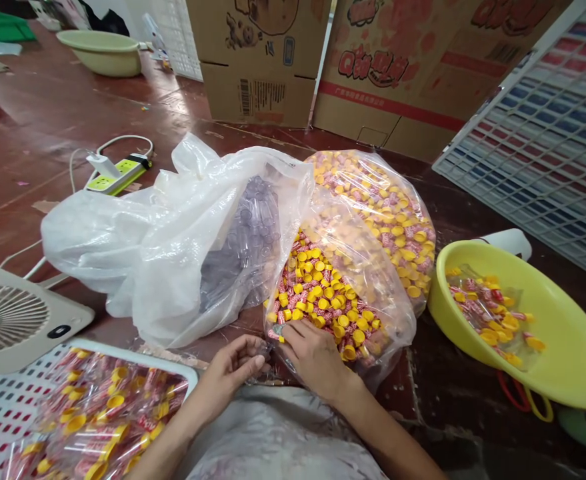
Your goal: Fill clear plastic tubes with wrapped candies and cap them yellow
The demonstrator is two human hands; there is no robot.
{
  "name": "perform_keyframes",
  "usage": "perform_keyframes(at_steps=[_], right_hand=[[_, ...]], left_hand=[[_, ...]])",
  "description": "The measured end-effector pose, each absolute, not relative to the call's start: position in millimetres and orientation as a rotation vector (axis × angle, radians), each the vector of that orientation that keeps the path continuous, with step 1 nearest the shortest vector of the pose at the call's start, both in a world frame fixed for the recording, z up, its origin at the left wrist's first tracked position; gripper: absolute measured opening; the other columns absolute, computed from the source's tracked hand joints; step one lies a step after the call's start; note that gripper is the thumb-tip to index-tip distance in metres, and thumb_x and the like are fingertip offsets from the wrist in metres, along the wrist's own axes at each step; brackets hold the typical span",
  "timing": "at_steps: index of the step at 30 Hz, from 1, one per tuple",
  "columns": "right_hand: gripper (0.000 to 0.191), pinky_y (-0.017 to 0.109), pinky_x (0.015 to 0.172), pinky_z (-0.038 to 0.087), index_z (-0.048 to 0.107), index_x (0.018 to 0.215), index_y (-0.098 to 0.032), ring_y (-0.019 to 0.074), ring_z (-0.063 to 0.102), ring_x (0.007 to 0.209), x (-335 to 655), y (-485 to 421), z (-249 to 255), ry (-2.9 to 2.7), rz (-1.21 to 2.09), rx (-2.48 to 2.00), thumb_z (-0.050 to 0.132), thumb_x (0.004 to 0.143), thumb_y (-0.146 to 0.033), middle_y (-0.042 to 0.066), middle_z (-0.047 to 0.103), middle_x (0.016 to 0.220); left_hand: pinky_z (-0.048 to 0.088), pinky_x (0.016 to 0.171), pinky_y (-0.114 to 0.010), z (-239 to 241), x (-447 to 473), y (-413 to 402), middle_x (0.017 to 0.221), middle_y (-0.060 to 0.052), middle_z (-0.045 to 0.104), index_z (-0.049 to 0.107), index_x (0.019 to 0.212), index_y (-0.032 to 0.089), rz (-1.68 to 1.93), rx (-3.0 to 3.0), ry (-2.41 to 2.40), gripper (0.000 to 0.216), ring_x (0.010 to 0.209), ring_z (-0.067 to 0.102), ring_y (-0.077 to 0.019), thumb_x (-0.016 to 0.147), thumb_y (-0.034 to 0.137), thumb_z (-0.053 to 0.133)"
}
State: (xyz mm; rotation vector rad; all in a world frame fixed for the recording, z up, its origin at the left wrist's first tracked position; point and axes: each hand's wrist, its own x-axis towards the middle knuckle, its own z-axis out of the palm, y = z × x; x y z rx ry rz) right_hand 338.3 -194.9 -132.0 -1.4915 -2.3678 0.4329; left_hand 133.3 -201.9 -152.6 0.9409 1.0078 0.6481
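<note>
My left hand point(235, 370) is closed, thumb and fingers pinching a clear plastic piece point(263, 353) whose full shape is hard to see. To its right, my right hand point(313, 355) reaches over the near edge of an open clear bag point(397, 320). Its fingertips are closed at a small red-and-white tube with a yellow cap point(275, 335). Many more small yellow-capped tubes point(327, 283) fill that bag. Left of it lies a white plastic bag point(173, 267), open toward me, with clear plastic bottles point(253, 220) inside.
A white basket point(3, 400) holding packed yellow-capped pieces and a fan point(13, 320) stand at left. Another full bag point(397, 207) sits behind. At right are a yellow basin point(563, 340) and a white crate point(537, 133). Cardboard boxes point(263, 73) and a power strip point(123, 173) stand farther back.
</note>
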Motion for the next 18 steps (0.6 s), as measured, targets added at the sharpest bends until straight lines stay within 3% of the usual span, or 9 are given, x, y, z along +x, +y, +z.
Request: perform_keyframes(at_steps=[3, 7, 11, 13, 14, 16, 18], right_hand=[[0.013, 0.027, 0.069, 0.048, 0.059, 0.085, -0.021, 0.0181, 0.062, 0.078, 347, -194, -121, -2.139, 0.570, -1.437, 0.065, 0.095, -0.025, 0.002, 0.064, 0.082], [0.016, 0.026, 0.077, 0.052, 0.061, 0.084, -0.020, 0.0168, 0.065, 0.087, 357, -193, -101, -2.051, 0.834, -1.224, 0.059, 0.099, -0.025, 0.004, 0.067, 0.094], [0.018, 0.027, 0.067, 0.054, 0.059, 0.081, -0.021, 0.0168, 0.064, 0.072, 354, -196, -98, -1.980, 0.731, -1.259, 0.061, 0.098, -0.030, 0.001, 0.064, 0.076], [0.011, 0.032, 0.078, 0.057, 0.062, 0.091, -0.020, 0.0202, 0.068, 0.086, 350, -199, -99, -2.026, 0.684, -1.201, 0.063, 0.096, -0.030, 0.004, 0.070, 0.087], [0.015, 0.037, 0.088, 0.057, 0.063, 0.101, -0.020, 0.0234, 0.068, 0.099, 348, -201, -100, -2.075, 0.654, -1.155, 0.066, 0.094, -0.032, 0.008, 0.072, 0.099], [0.044, 0.047, 0.100, 0.054, 0.058, 0.122, -0.017, 0.0301, 0.062, 0.119, 344, -205, -104, -2.148, 0.544, -1.106, 0.074, 0.087, -0.039, 0.016, 0.068, 0.120], [0.062, 0.052, 0.102, 0.053, 0.052, 0.130, -0.015, 0.0332, 0.060, 0.122, 340, -208, -111, -2.149, 0.414, -1.128, 0.080, 0.080, -0.041, 0.018, 0.066, 0.123]], left_hand=[[0.050, 0.087, -0.033, -147, 135, -201, 0.098, -0.005, 0.074, 0.069, 0.102, 0.018, 0.645, 0.947, 0.989, 0.035, 0.094, 0.066, -0.0219, 0.083, 0.047, 0.073], [0.049, 0.085, -0.030, -138, 141, -198, 0.098, -0.005, 0.076, 0.071, 0.105, 0.019, 0.653, 0.969, 0.946, 0.031, 0.094, 0.066, -0.0207, 0.083, 0.041, 0.075], [0.049, 0.078, -0.027, -130, 154, -197, 0.090, -0.003, 0.075, 0.072, 0.097, 0.018, 0.673, 0.894, 0.870, 0.027, 0.086, 0.066, -0.0182, 0.081, 0.038, 0.078], [0.050, 0.074, -0.026, -128, 161, -197, 0.085, -0.002, 0.073, 0.070, 0.091, 0.018, 0.724, 0.794, 0.841, 0.027, 0.079, 0.066, -0.0165, 0.078, 0.038, 0.081], [0.050, 0.074, -0.026, -127, 164, -197, 0.084, -0.002, 0.073, 0.069, 0.091, 0.018, 0.747, 0.725, 0.824, 0.028, 0.077, 0.066, -0.0161, 0.076, 0.037, 0.083], [0.053, 0.073, -0.027, -125, 170, -197, 0.084, -0.002, 0.073, 0.068, 0.092, 0.018, 0.787, 0.594, 0.786, 0.032, 0.076, 0.068, -0.0164, 0.073, 0.037, 0.085], [0.054, 0.073, -0.028, -124, 175, -196, 0.085, -0.002, 0.073, 0.068, 0.094, 0.018, 0.805, 0.509, 0.759, 0.036, 0.076, 0.069, -0.0168, 0.071, 0.037, 0.087]])
